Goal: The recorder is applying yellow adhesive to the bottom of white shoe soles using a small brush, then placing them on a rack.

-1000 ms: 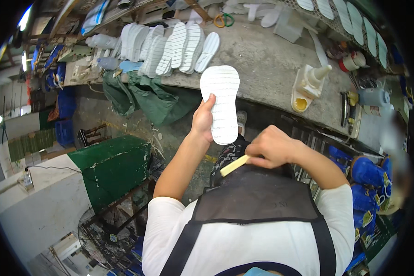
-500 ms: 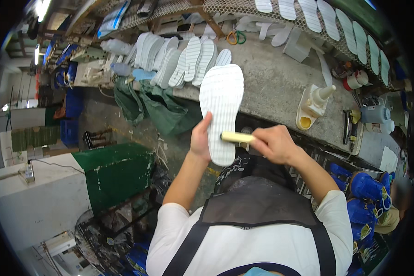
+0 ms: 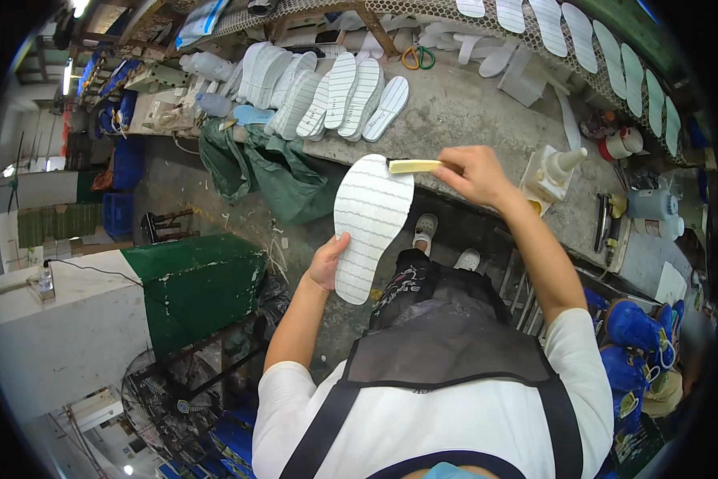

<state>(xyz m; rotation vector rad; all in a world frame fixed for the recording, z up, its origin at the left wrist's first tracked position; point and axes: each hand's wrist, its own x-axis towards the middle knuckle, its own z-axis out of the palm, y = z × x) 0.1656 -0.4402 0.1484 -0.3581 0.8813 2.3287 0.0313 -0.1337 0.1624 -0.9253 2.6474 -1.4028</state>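
My left hand grips a white insole by its narrow heel end, thumb on the face and fingers behind. The insole is held up in the air in front of the bench, its wide toe end away from me, with wavy grey lines across it. My right hand is closed round the pale yellow handle of a small brush. The dark tip of the brush meets the right edge of the insole near the toe. Past the toe, several similar insoles lie in overlapping piles on the bench.
On the concrete bench stand a white nozzle bottle, orange-and-green-handled scissors and a blue-capped bottle. More insoles rest on a mesh rack above. Green cloth hangs over the bench edge. Blue shoes are at right, a fan lower left.
My right hand has carried the brush away from me, from the lower part of the insole to its toe edge. The insole has come slightly lower and nearer, and its lines show differently.
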